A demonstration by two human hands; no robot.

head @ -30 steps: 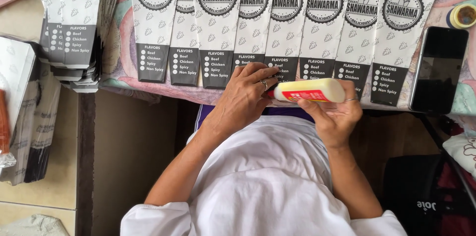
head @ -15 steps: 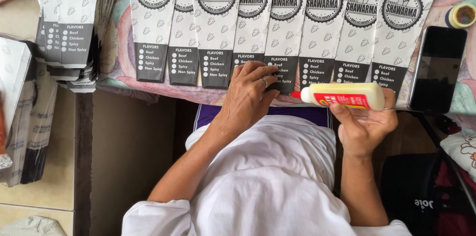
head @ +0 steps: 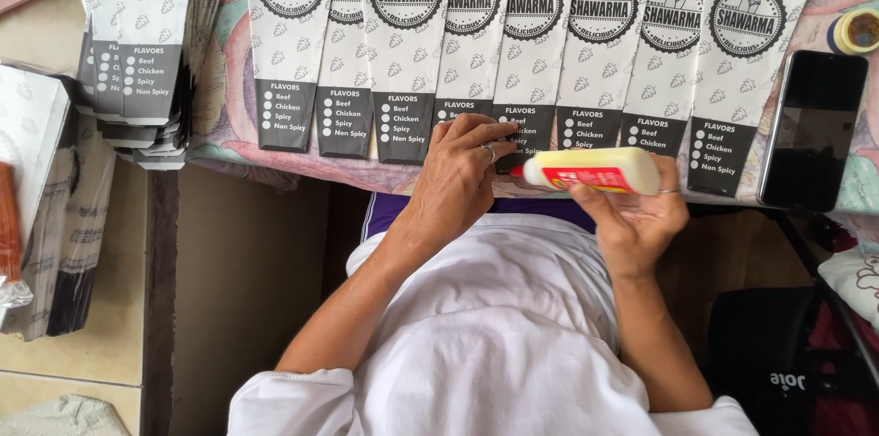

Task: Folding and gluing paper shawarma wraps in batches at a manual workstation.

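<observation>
- Head view: the right hand (head: 632,216) grips a cream glue bottle (head: 595,170) sideways round its middle, red nozzle aimed at the dark lower flap of one paper sleeve (head: 520,129) in the row overlapping along the counter (head: 220,125) edge.
- The left hand (head: 462,170) lies flat, fingers spread, pinning that sleeve; it clasps nothing.
- The bottle looks light, soft-walled and squeezable, best held mid-body. The sleeve looks thin, flimsy and easily creased, so flat pressure suits it.
- A dark phone (head: 810,129) lies at the right.
</observation>
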